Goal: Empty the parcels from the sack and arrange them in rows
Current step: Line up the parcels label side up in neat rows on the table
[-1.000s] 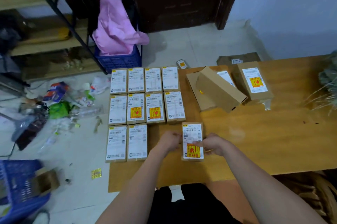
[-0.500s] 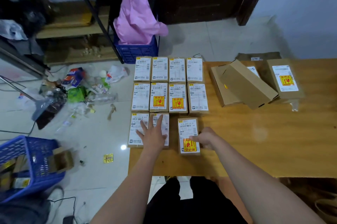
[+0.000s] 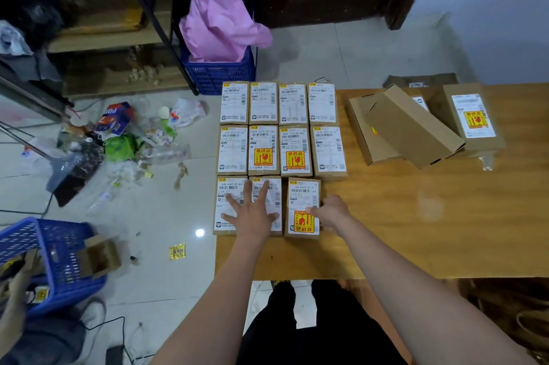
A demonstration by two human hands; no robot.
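Note:
Small brown parcels with white labels lie in rows at the left end of the wooden table [image 3: 416,234]. The back two rows [image 3: 279,127] are full. In the front row, my left hand [image 3: 252,213] lies flat with spread fingers across the two left parcels [image 3: 228,207]. My right hand [image 3: 331,211] holds the right edge of the third front-row parcel [image 3: 303,204], which bears a yellow fragile sticker and sits just apart from the others. No sack shows in view.
Larger cardboard boxes [image 3: 413,127] lie piled at the table's back right, one labelled box [image 3: 472,118] beside them. On the floor to the left are litter [image 3: 118,138], a blue crate [image 3: 56,257], and a blue basket with a pink bag [image 3: 219,67]. Another person's hand [image 3: 12,287] shows at the left edge.
My left hand left the sticker parcel and now presses flat on the two left parcels. My right hand has slid the sticker parcel left, closer to the row.

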